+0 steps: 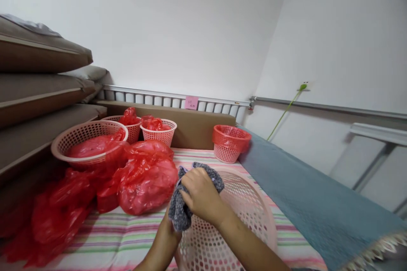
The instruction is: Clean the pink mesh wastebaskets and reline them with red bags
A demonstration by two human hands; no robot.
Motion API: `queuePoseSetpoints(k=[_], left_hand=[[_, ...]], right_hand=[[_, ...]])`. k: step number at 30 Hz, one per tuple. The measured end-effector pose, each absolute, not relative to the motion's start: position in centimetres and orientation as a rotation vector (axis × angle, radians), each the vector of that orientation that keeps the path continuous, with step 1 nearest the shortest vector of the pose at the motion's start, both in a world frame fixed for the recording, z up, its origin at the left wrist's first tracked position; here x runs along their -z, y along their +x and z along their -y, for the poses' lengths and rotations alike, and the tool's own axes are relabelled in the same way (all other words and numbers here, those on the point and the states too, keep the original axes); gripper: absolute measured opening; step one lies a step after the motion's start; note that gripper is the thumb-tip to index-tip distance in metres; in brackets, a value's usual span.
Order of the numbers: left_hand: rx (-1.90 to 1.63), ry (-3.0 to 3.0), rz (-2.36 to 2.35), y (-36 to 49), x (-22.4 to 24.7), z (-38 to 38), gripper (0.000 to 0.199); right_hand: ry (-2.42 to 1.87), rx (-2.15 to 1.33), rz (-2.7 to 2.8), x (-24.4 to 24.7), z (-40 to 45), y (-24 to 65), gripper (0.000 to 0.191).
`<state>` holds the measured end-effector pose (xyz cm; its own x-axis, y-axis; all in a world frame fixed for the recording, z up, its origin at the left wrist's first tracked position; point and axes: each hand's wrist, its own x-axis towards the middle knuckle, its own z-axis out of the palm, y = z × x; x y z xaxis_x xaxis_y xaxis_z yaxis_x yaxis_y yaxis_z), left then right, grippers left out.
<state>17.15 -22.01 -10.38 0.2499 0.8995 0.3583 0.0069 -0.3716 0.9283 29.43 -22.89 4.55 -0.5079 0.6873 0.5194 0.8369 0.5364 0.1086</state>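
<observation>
A dark grey fuzzy cloth (pixel 182 211) is bunched up between my two hands at the lower middle. My right hand (pixel 201 192) is closed over its upper part, fingers curled round it. My left hand (pixel 173 224) is beneath and beside the cloth, its fingers hidden by the fabric. Under my hands and forearms is a large pale pink perforated basket (pixel 251 203), tilted, with no other thing visible in it.
Red plastic bags (pixel 148 178) lie at the left, beside several pink baskets (pixel 90 129) holding red plastic. A red-lined basket (pixel 227 152) stands at the back right. Stacked cushions (pixel 41 89) rise at the left; a blue cloth-covered edge (pixel 305 190) runs along the right.
</observation>
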Motion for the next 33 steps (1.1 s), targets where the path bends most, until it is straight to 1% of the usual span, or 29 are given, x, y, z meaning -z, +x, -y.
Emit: queuePoseSetpoints(k=[3,5,8,11,14,17,21,27,33], left_hand=[[-1.244,1.499,-0.860,17.7,11.8,22.2,0.053],[-1.241,1.414,-0.858,17.6,11.2,22.3,0.064],[-1.294,1.415,-0.901,16.4,7.3,22.2,0.072],[-1.237,1.609,-0.860,14.3,2.0,21.9,0.080],[-1.152,1.695,-0.902,13.1,-0.7,21.8,0.075],[-1.135,1.766,-0.889,13.0,0.3,22.0,0.070],[-1.226,1.812,-0.872,13.9,2.8,22.0,0.075],[-1.230,1.786,-0.737,15.0,1.7,22.2,0.073],[-1.226,1.779,-0.714,15.5,2.5,21.8,0.084]], right_hand=[[-1.292,0.535,2.284,-4.6,22.0,30.1,0.007],[-1.298,0.560,2.251,-5.1,21.7,30.6,0.007],[-1.339,0.498,2.090,-6.2,22.0,31.7,0.011],[-1.387,0.269,1.808,-7.1,22.7,33.2,0.018],[-1.436,0.043,1.608,-6.7,23.1,34.7,0.023],[-1.512,-0.070,1.452,-5.3,23.0,36.3,0.026],[-1.527,-0.126,1.342,-4.1,22.7,38.2,0.030],[-1.580,-0.141,1.331,-4.5,22.0,39.0,0.032],[-1.599,-0.032,1.336,-4.4,21.6,38.4,0.028]])
